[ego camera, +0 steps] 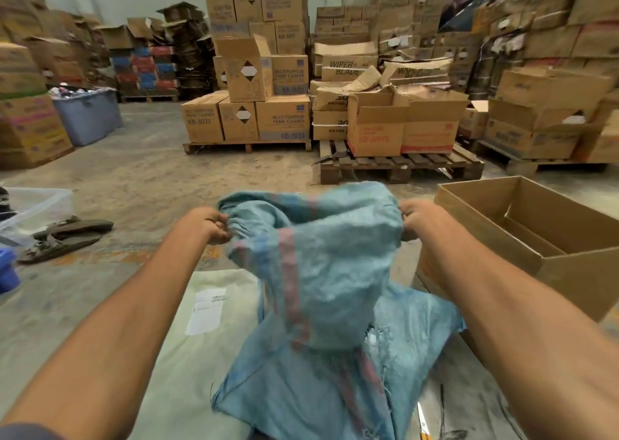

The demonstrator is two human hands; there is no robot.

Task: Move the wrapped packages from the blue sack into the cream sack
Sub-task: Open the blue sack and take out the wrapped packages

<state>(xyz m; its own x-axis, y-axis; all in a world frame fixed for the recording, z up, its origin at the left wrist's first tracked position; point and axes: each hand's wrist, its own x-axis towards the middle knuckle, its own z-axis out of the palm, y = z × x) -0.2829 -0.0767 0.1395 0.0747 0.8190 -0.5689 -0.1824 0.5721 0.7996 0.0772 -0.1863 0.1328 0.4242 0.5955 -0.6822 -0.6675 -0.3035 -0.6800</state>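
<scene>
Two bare forearms enter from the bottom corners and converge on the blue sack (321,272), which stands crumpled on the concrete floor (140,185) directly in front of the person. Left hand (209,223) and right hand (413,216) are held well apart, each with fingers curled into a bunched fold of the sack's upper edge, one at either side; this two-sided grip most likely serves to spread or lift the top of the sack so that its contents can be reached or tipped out. Woven, thin and heavily creased, the sack carries faded pink stripes running down its length, and its lower edge is frayed, with loose threads showing at the right. No wrapped packages can be seen; whether any lie inside cannot be told, though the fabric bulges in its middle. Beneath and to the left of it the cream sack (187,356) lies flat on the floor, a white printed label on its upper face, placed close so that the transfer is short. An open cardboard box (536,235) stands just beside the right hand, a pair of sandals (67,235) near the left edge of the floor, and stacked cartons on a pallet (398,164) fill the background
</scene>
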